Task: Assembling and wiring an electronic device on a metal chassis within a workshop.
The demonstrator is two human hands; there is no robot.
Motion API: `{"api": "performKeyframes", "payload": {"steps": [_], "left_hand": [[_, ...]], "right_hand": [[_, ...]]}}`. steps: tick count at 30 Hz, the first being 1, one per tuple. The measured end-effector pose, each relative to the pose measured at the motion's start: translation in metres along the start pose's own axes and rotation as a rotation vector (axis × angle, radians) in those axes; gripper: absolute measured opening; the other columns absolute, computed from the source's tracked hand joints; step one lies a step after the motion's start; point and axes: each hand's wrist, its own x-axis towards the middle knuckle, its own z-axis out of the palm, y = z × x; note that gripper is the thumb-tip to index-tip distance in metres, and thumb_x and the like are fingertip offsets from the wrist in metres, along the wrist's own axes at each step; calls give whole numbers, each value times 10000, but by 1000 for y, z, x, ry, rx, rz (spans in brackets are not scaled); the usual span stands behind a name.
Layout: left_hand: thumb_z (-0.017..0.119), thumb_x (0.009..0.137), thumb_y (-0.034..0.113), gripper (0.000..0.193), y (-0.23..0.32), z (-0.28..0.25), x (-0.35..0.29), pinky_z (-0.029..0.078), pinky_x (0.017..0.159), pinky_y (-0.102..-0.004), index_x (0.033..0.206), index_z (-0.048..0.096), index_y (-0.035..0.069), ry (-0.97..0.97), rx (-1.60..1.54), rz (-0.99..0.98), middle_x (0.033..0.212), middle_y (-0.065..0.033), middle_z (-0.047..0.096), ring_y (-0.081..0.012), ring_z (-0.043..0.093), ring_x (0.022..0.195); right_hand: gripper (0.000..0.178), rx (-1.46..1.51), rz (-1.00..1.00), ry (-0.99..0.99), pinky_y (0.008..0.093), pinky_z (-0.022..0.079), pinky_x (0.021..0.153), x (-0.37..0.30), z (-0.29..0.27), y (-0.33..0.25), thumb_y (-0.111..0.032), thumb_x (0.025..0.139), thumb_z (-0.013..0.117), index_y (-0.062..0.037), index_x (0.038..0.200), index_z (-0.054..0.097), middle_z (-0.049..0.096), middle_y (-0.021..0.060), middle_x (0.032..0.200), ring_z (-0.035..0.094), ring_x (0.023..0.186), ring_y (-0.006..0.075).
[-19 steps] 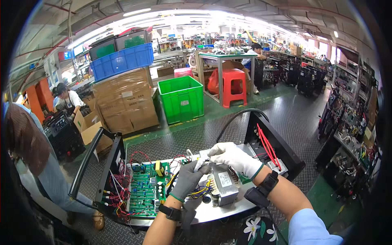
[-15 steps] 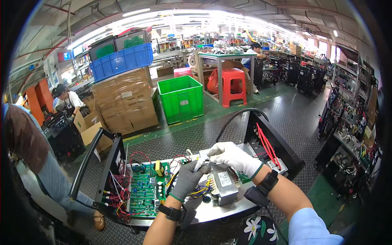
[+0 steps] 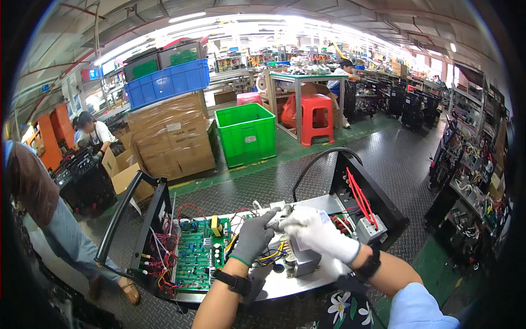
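My left hand [image 3: 253,239], in a grey glove, and my right hand [image 3: 320,233], in a white glove, meet above an open machine chassis [image 3: 255,293]. Both have their fingers closed around something small that I cannot make out; motion blurs the right one. Below the right hand is a metal-cased transformer [image 3: 303,261], partly covered by it. Yellow and blue wires [image 3: 272,255] run beside the transformer. A green circuit board [image 3: 198,255] lies left of my left hand, with a yellow component [image 3: 216,225] standing on it.
The chassis has a black handle [image 3: 121,219] at left and a black end panel [image 3: 372,197] with red wires [image 3: 360,198] at right. Beyond stand a green crate [image 3: 246,137], a cardboard box [image 3: 172,137] and a red stool [image 3: 316,120]. Another person's legs [image 3: 82,238] are at left.
My right hand has turned and shifted slightly down and right, now covering more of the transformer. My left hand stays near its place. The person at the back left has moved slightly.
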Motion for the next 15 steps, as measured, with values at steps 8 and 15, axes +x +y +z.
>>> {"api": "performKeyframes", "payload": {"steps": [8,15], "left_hand": [[593,830,184,423,-11,17,-5,484,579,-447,1248,528,196,63,395,159,665,-173,602,-342,629,665],[564,837,189,397,6,5,-8,505,639,-473,1231,517,171,53,372,147,795,-165,658,-357,648,731]], "right_hand": [[130,521,80,91,298,486,737,-11,6,0,-72,849,563,1,932,631,650,80,852,620,819,168],[145,746,369,54,168,364,495,-20,-3,-25,-124,931,551,6,976,594,598,11,786,470,581,14]]}}
